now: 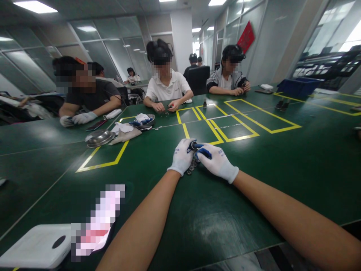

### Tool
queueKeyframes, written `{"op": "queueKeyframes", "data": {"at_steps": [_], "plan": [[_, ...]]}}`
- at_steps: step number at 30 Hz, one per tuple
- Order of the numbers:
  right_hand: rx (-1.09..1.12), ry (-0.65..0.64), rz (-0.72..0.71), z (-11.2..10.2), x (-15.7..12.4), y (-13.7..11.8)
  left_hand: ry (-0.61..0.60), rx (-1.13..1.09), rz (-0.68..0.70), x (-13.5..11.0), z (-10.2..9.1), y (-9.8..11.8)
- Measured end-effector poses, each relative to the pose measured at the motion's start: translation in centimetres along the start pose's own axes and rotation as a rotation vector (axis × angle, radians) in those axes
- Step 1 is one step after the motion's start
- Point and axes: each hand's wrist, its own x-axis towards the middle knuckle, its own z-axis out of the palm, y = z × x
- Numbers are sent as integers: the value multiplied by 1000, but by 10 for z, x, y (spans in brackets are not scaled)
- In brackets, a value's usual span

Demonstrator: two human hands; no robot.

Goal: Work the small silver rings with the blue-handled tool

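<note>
Left grip [179, 156]: gloved in white, my fingers are curled around the dark round piece [193, 145], grasping it from the left.
Right grip [217, 161]: gloved in white with blue at the fingers, it meets the piece from the right; whether it is clenched on it or only touching, I cannot tell.
Dark round piece: between my two hands, with a pale ring showing at its end; my fingers hide much of it.
Small metal parts [189, 172]: lying loose together on the bench [282, 165], just below and between my hands, on their near side.
Yellow tape [122, 153]: marks out boxes on the green bench, on the far side of my hands and to the far left.
Near left: a white box [31, 246] with a dark oval on it, and beside it a slab [97, 222] whose face is blurred out.
Far left: a shiny metal bowl [100, 139], with a pale cloth [126, 134] just to its right.
Far middle: a small dark bottle [205, 103] standing upright.
Far right: a blue bin [296, 88].
Co-workers: three people sit along the far side; the one at left [97, 98] wears white gloves, the middle one [169, 88] a white shirt, the one at right [227, 82] a jacket.
</note>
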Motion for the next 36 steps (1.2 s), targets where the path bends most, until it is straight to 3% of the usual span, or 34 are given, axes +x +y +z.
{"op": "queueKeyframes", "data": {"at_steps": [13, 19, 25, 36], "plan": [[2, -12, 11, 1, -1, -5, -4, -13, -16, 0, -1, 1], [-12, -89, -18, 3, -2, -9, -16, 3, -31, 0, -1, 1], [-13, -30, -4, 3, -1, -3, -25, 2, -19, 1, -1, 2], [-35, -57, -34, 2, -1, -4, -25, 17, -21, 0, -2, 1]]}}
